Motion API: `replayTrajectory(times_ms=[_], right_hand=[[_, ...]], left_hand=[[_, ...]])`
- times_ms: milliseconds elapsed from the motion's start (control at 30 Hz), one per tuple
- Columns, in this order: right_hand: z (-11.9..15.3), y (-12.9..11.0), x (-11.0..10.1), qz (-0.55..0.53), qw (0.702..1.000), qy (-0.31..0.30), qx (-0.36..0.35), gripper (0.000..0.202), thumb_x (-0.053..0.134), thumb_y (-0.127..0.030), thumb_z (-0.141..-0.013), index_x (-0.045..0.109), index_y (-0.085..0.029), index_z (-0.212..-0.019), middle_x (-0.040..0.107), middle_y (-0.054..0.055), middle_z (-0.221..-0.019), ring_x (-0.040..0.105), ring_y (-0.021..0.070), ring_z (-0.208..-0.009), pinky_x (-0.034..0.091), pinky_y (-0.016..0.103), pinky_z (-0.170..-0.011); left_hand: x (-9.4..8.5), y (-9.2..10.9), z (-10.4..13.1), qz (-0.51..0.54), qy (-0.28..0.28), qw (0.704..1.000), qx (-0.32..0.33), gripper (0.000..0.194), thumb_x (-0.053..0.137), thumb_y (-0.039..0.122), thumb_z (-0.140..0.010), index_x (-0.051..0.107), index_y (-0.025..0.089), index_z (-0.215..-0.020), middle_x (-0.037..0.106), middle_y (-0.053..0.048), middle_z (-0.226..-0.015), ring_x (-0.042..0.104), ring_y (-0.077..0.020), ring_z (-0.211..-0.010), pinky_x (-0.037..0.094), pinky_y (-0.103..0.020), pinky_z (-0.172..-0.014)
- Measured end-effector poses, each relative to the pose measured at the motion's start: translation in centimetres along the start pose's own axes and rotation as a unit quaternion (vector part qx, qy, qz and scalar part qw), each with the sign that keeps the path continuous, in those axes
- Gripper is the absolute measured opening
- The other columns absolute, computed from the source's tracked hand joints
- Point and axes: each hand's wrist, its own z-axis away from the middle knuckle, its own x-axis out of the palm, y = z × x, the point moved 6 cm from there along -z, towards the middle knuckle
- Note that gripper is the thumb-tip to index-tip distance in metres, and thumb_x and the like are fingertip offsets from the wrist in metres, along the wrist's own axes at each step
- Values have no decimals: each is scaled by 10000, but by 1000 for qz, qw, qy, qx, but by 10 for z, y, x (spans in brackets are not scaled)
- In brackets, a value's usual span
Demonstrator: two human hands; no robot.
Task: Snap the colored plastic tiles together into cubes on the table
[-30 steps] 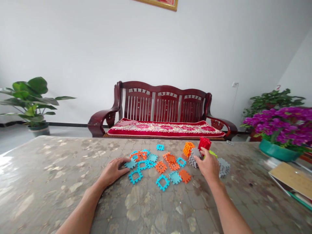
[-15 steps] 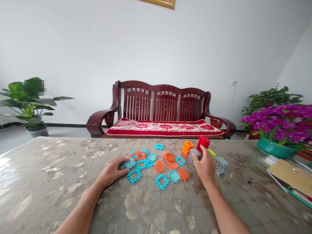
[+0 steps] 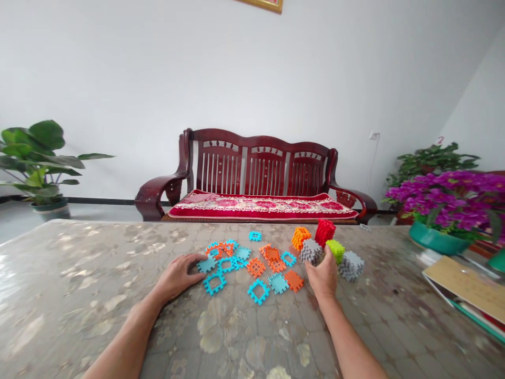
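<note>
My left hand (image 3: 177,276) rests on the table with thumb and fingers apart, at the left edge of a teal square tile (image 3: 206,264); whether the fingertips press on it I cannot tell. Blue notched frames, such as one blue frame (image 3: 214,283), and orange pieces like the orange window tile (image 3: 256,267) lie loosely about the middle. My right hand (image 3: 324,276) is open just in front of a grey stack of tiles (image 3: 311,251), thumb and forefinger spread. Around it stand a red stack (image 3: 325,231), an orange stack (image 3: 301,238), a lime-green stack (image 3: 335,251) and another grey stack (image 3: 351,266).
The table (image 3: 221,337) has a patterned cover. On its right are a teal bowl of purple flowers (image 3: 437,238) and a pile of papers (image 3: 467,287). A small grey piece (image 3: 365,227) lies near the far edge. Behind stands a wooden bench (image 3: 264,166).
My right hand has drawn back from beside the red stack toward me, uncovering the lime-green stack. My left hand stays by the teal tile. The view has shifted slightly.
</note>
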Motion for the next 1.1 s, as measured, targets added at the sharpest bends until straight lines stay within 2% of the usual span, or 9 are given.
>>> replayTrajectory(times_ms=[200, 433, 767, 900, 1100], right_hand=[[-4, 9, 3, 40, 997, -51, 43, 890, 651, -349, -695, 335, -37, -1467, 521, 252, -1400, 519, 369, -1268, 383, 427, -1056], [-2, 4, 12, 103, 985, -123, 58, 989, 687, -425, -721, 238, -71, -1528, 573, 243, -1362, 615, 364, -1152, 464, 415, -921], [-6, -2, 14, 184, 973, -122, 64, 894, 601, -443, -786, 245, -79, -1520, 668, 224, -1178, 663, 363, -1041, 494, 439, -851], [-5, 1, 8, 199, 972, -108, 67, 840, 582, -437, -783, 292, -92, -1491, 685, 202, -1152, 676, 347, -1004, 494, 431, -849], [-3, 6, -3, 228, 962, -108, 101, 816, 578, -432, -794, 302, -82, -1477, 685, 234, -1135, 669, 354, -1019, 494, 444, -842]], left_hand=[[2, -4, -1, 9, 1, 1000, -2, 461, 690, 499, -692, 740, 256, -1080, 757, -44, -1130, 675, -274, -1062, 503, -385, -986], [4, -6, 0, -2, -3, 1000, -1, 460, 684, 469, -699, 732, 256, -1104, 749, -46, -1158, 668, -280, -1082, 491, -397, -1007], [5, -8, -1, 6, 3, 1000, 0, 459, 691, 496, -697, 733, 265, -1091, 751, -37, -1171, 673, -274, -1092, 498, -381, -1011], [6, -10, -1, 2, -3, 1000, 5, 460, 686, 494, -715, 726, 259, -1109, 747, -45, -1181, 671, -275, -1100, 492, -386, -1020], [6, -10, -1, 14, -2, 1000, -1, 467, 685, 500, -709, 725, 262, -1109, 747, -45, -1183, 666, -276, -1105, 488, -398, -1028]])
